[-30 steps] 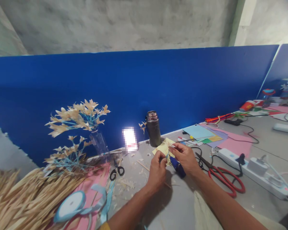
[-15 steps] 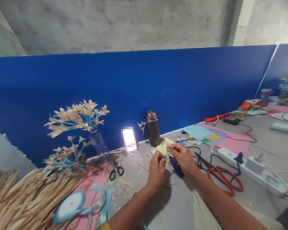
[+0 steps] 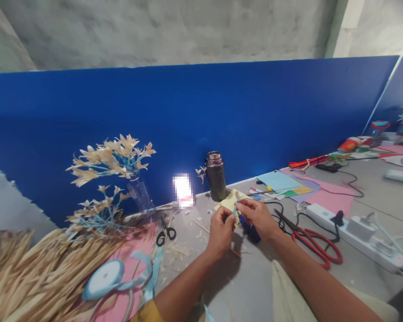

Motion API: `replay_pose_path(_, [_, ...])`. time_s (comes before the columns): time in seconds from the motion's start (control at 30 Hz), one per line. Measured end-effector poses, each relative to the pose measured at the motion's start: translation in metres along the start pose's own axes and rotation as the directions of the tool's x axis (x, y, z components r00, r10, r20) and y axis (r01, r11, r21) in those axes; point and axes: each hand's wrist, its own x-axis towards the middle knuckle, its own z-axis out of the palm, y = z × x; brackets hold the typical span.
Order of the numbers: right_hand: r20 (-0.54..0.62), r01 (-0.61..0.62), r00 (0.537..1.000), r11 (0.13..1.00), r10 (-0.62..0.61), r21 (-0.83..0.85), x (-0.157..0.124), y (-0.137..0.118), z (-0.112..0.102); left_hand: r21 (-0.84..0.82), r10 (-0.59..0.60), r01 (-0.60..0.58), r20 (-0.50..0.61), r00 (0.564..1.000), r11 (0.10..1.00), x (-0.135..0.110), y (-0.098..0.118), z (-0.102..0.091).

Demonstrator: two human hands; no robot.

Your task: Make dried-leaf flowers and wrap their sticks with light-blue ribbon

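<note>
My left hand is closed in a pinch around a narrow light-blue ribbon, which seems wound on something thin. Just to its right, my right hand has thumb and fingers pinched at the ribbon's upper part; its exact hold is partly hidden. Behind the fingers lies a pale yellow sheet. A dark blue object lies below my right hand, partly covered. The roll of light-blue ribbon rests at the lower left on pink paper, its loose end curling off.
A dark open flask stands by the blue partition. Black scissors and dried husk strips lie left, near straw flowers in a clear bottle. Red-handled scissors and a power strip lie right.
My hands stay close together at the same spot, and the fingers have shifted slightly, showing more of the light-blue ribbon. The whole view has moved a little.
</note>
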Motion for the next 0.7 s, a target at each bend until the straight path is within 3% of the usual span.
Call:
replay_pose_path(0.27, [-0.043, 0.025, 0.999, 1.0, -0.025, 0.001, 0.001, 0.001, -0.002, -0.056, -0.031, 0.032, 0.023, 0.999, 0.998, -0.002, 0.001, 0.004])
replay_pose_path(0.47, [-0.098, 0.05, 0.994, 0.999, -0.049, 0.009, 0.001, 0.002, -0.003, -0.242, -0.208, 0.237, 0.141, 0.968, 0.941, -0.002, 0.003, 0.003])
replay_pose_path(0.7, [-0.111, 0.066, 0.992, 0.998, -0.066, -0.005, 0.001, 0.003, -0.004, -0.156, -0.263, 0.297, 0.204, 0.943, 0.942, 0.004, 0.007, -0.007])
